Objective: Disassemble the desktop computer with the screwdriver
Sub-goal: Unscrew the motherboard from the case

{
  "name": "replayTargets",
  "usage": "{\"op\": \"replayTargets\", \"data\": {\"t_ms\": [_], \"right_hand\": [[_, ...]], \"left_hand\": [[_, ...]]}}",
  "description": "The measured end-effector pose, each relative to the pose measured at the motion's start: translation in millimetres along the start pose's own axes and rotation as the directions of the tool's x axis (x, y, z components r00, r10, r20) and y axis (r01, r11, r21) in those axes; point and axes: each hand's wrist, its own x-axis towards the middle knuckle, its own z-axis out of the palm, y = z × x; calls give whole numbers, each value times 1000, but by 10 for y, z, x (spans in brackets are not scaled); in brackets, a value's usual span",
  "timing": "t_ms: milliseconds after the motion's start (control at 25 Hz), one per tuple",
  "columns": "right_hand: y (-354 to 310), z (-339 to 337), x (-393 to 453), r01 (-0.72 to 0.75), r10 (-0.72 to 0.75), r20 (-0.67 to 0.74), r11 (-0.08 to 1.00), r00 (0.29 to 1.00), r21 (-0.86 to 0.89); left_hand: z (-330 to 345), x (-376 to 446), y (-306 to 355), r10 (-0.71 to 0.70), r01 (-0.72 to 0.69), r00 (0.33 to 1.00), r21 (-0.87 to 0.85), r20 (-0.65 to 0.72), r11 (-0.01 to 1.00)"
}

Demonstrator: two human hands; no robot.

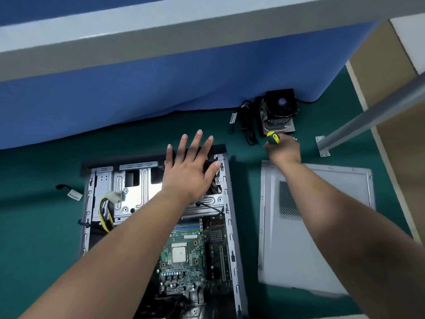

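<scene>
The open desktop computer case (226,203) lies flat on the green mat, its green motherboard (181,256) with a bare CPU exposed in the lower half. My left hand (188,171) hovers over the metal drive cage (128,192) at the case's far end, fingers spread and straight. To the right of the case, my right hand (284,149) grips a screwdriver with a yellow and green handle (273,137); its shaft is hidden by the hand. The hand is just in front of the removed CPU cooler with fan (279,111).
The grey side panel (322,226) lies on the mat right of the case. A black cable bundle (248,125) sits beside the cooler, and small screws (295,139) lie near my right hand. A metal table leg (368,120) slants at right. A blue partition (161,88) stands behind.
</scene>
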Motion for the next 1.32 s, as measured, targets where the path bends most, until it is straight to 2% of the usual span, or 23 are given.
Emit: {"op": "replayTargets", "data": {"t_ms": [400, 640, 800, 880, 960, 1040, 1120, 1240, 1320], "right_hand": [[76, 328, 250, -34, 28, -54, 993, 998, -113], [42, 159, 119, 63, -67, -22, 988, 998, -138], [-87, -87, -355, 190, -188, -28, 968, 982, 164], [-163, -226, -696, 243, -242, -41, 929, 969, 278], [-266, -342, -1087, 236, -263, -6, 853, 965, 465], [-374, -420, -1439, 165, -294, 59, 677, 954, 717], [-446, -456, -1760, 105, -356, 92, 497, 930, 862], [-517, -412, -2169, -34, -391, 138, 262, 910, 964], [-529, -331, -2402, -93, -380, 165, 201, 910, 975]], "left_hand": [[34, 76, -47, -18, 19, 998, -11, 58, 1000], [2, 101, -31, -15, 14, 992, 5, 122, 1000], [-98, 131, -19, -26, 22, 983, 23, 181, 999], [-177, 81, 53, -38, 46, 987, -42, 159, 998], [-227, -111, 190, 27, -20, 999, -170, 40, 985], [-183, -456, 371, 166, -192, 980, -337, -106, 922], [-65, -897, 517, 206, -273, 961, -512, -185, 815], [89, -1400, 583, 116, -156, 987, -755, -107, 637], [177, -1581, 501, 90, -117, 993, -816, -79, 566]]}}
